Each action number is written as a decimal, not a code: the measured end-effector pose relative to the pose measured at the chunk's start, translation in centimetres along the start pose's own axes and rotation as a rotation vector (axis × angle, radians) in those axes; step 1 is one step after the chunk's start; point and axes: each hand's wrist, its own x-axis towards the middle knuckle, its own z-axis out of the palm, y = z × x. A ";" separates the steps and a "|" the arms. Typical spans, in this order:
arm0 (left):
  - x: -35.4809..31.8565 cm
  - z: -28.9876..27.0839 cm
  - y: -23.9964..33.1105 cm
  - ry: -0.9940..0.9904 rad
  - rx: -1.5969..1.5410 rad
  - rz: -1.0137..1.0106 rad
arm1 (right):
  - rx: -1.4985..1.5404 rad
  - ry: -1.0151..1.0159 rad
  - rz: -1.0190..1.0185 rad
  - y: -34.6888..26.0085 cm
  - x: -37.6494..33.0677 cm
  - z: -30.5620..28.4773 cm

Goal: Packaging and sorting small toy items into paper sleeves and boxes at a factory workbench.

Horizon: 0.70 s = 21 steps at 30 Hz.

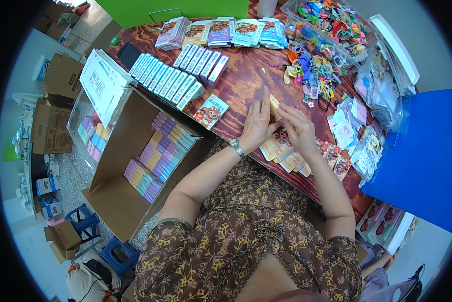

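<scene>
Near the front edge of the red-brown worktop [243, 73], yellow packs [275, 150] lie overlapping. Just beyond them, the right hand [299, 125] pinches a yellow carton [273, 103]; the left hand [257, 121] lies along it with straight fingers, its grip I cannot tell. Boxes [160, 78] with small printed labels stand along the left edge. Picture-printed cartons [221, 31] are stacked at the far edge. Blue stools [120, 254] stand on the speckled floor [87, 30].

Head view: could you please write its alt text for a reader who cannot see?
A person's left grip and right grip handle a small yellow carton at a reddish-brown table. Rows of small boxes stand left, near an open cardboard box; colourful trinkets lie heaped right.
</scene>
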 end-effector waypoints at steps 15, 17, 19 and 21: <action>-0.4 0.6 -0.4 0.134 -0.005 -0.002 | 0.092 -0.048 0.167 -1.6 0.3 0.8; -0.4 0.3 -0.6 0.149 -0.001 0.016 | 0.217 -0.053 0.221 -1.9 0.6 0.2; -0.3 -0.2 -0.6 0.117 -0.059 0.019 | 0.548 -0.023 0.462 -1.6 0.9 -0.8; -0.2 -0.5 -0.5 0.092 -0.050 0.018 | 0.392 -0.060 0.329 -0.2 1.0 -1.7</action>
